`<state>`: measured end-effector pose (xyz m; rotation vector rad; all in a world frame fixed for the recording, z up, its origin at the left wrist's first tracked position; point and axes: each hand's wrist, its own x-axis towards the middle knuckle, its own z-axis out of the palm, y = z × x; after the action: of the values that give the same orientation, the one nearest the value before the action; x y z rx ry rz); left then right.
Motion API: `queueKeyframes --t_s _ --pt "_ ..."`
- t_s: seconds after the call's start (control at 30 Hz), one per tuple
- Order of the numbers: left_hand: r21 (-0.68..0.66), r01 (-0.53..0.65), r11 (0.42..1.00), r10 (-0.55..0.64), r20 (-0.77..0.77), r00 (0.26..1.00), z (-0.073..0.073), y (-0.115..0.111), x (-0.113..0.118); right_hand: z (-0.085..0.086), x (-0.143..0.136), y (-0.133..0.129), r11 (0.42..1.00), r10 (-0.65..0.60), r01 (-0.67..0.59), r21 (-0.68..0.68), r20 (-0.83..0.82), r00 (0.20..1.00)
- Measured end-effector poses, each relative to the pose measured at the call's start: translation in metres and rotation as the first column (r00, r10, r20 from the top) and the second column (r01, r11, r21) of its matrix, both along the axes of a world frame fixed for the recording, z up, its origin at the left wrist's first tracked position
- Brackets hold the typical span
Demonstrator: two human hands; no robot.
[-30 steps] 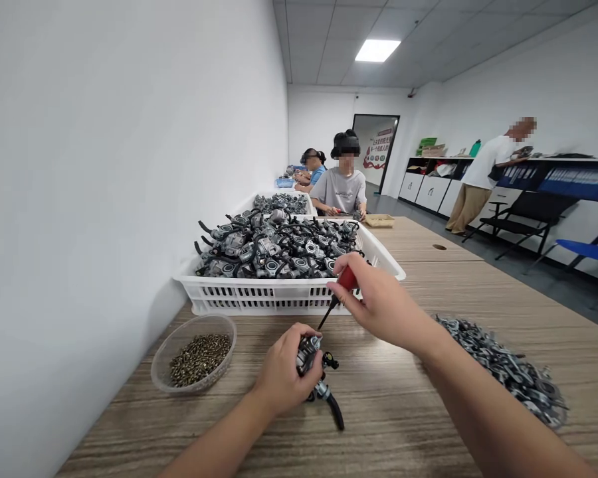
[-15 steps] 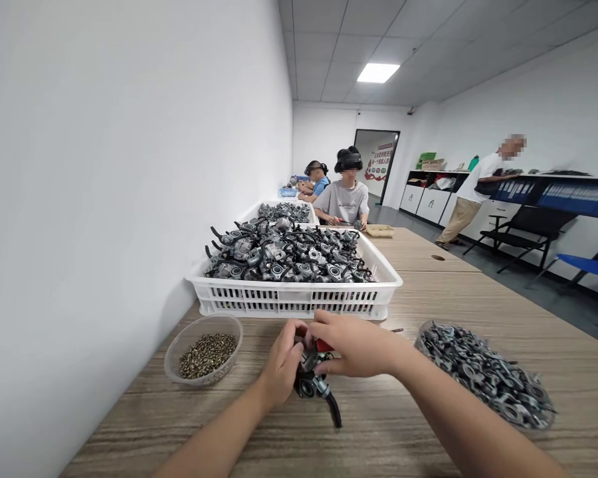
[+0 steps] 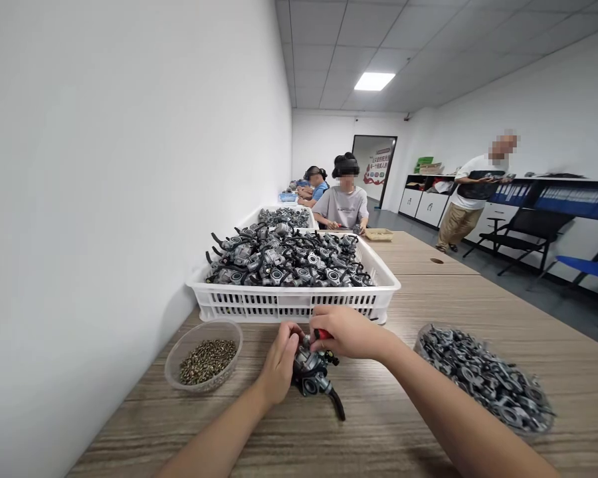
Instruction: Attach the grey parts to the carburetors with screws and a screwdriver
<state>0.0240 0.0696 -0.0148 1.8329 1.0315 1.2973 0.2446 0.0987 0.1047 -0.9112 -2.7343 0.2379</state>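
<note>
A metal carburetor (image 3: 307, 362) with a black hose (image 3: 337, 403) rests on the table in front of me. My left hand (image 3: 280, 362) is closed around its left side, with the fingertips near its top. In my right hand (image 3: 346, 332) is a screwdriver (image 3: 322, 334), of which the red handle shows between the fingers. That hand is over the upper right of the carburetor. The screwdriver's shaft and tip are hidden. To the left stands a clear round tub (image 3: 168, 368) of small brass-coloured screws (image 3: 209, 360).
A white plastic crate (image 3: 294, 305) heaped with carburetors stands just beyond my hands. At right is a clear tub of grey metal and black parts (image 3: 483, 378). The wall (image 3: 129, 166) borders the table's left side. Co-workers sit farther along; one person (image 3: 471, 192) stands at the right shelves.
My right hand has drawn slightly up, uncovering more of the carburetor. The thin shaft that stuck out right of this hand no longer shows. The standing person has turned from the shelf.
</note>
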Motion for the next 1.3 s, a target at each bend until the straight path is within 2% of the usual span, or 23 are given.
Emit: queueKeyframes --t_s 0.2,0.3,0.47,0.57,0.7,0.83,0.9,0.97,1.07,1.2,1.3 --pt "0.001 -0.008 1.000 0.008 -0.076 0.997 -0.003 0.002 0.001 0.007 0.018 0.009 0.997 -0.074 0.072 0.026 0.064 0.995" --pt "-0.011 0.027 1.000 -0.028 -0.123 0.992 -0.005 0.002 0.002 0.014 0.034 0.014 0.987 -0.155 0.150 0.050 0.100 0.983" --pt "0.045 0.039 0.998 -0.030 -0.190 0.981 -0.002 -0.001 0.001 0.040 0.071 0.009 0.954 -0.287 0.275 0.119 0.102 0.953" --pt "0.047 0.033 0.998 -0.023 -0.199 0.980 -0.003 -0.002 0.000 0.065 0.101 -0.006 0.934 -0.338 0.329 0.138 0.040 0.940" --pt "0.011 0.037 0.999 -0.035 -0.161 0.986 -0.007 -0.001 0.001 0.098 0.148 -0.021 0.893 -0.439 0.441 0.087 -0.042 0.897" --pt "-0.035 0.066 0.997 -0.071 -0.185 0.980 -0.005 -0.001 0.001 0.125 0.204 -0.009 0.876 -0.482 0.480 0.053 0.040 0.875" --pt "-0.074 0.079 0.994 -0.093 -0.206 0.974 -0.003 -0.002 0.001 0.132 0.237 0.006 0.839 -0.544 0.542 0.053 0.088 0.834" --pt "-0.098 0.088 0.991 -0.107 -0.216 0.970 -0.002 -0.003 0.001 0.132 0.274 0.025 0.768 -0.639 0.635 0.077 0.157 0.753" --pt "-0.095 0.105 0.990 -0.125 -0.233 0.964 -0.003 -0.002 0.001 0.120 0.326 0.055 0.646 -0.755 0.755 0.114 0.240 0.610" --pt "-0.078 0.132 0.988 -0.148 -0.255 0.956 -0.005 0.000 0.001 0.086 0.378 0.087 0.488 -0.846 0.854 0.180 0.340 0.411" --pt "-0.060 0.150 0.987 -0.161 -0.269 0.950 -0.006 0.002 0.002 0.058 0.406 0.099 0.389 -0.875 0.898 0.205 0.387 0.290"
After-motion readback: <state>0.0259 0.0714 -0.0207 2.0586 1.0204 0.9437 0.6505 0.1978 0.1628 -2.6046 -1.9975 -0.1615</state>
